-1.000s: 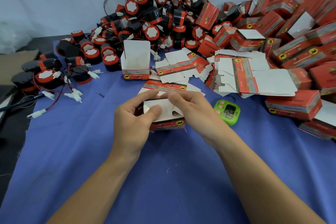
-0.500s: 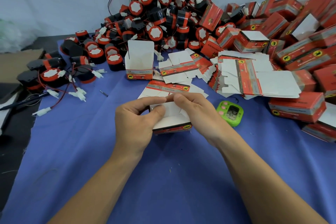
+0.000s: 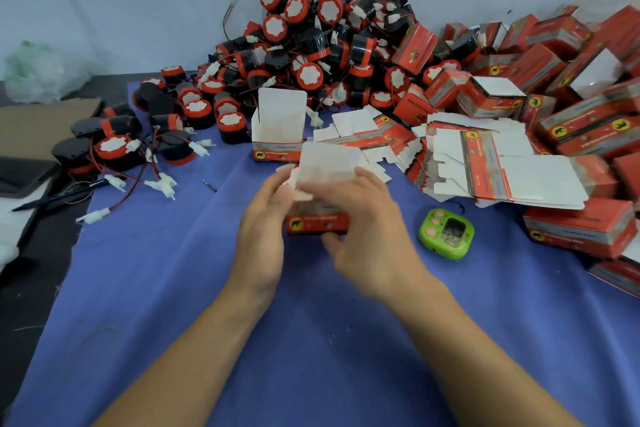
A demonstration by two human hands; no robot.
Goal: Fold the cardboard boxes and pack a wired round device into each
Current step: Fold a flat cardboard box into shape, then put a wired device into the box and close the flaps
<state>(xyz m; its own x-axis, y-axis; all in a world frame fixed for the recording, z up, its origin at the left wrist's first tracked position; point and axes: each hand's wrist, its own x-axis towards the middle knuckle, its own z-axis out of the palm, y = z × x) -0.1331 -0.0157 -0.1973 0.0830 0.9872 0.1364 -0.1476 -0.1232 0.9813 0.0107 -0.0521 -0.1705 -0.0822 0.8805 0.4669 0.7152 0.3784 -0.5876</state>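
Holding red box [image 3: 317, 222] — white flap up, blurred | left hand [image 3: 263, 232], right hand [image 3: 367, 239] fingers [image 3: 367, 181] clamp it

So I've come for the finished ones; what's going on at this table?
A person holds one small red-and-white box between left hand and right hand over the blue cloth, its white flap up, not yet tucked. Another folded box stands open behind it. The round wired devices lie piled at the back, flat blanks to the right.

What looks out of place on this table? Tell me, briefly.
The green timer lies on the blue cloth right of the held box, an odd item among boxes and devices. One red box sits stranded on the pile of round devices.
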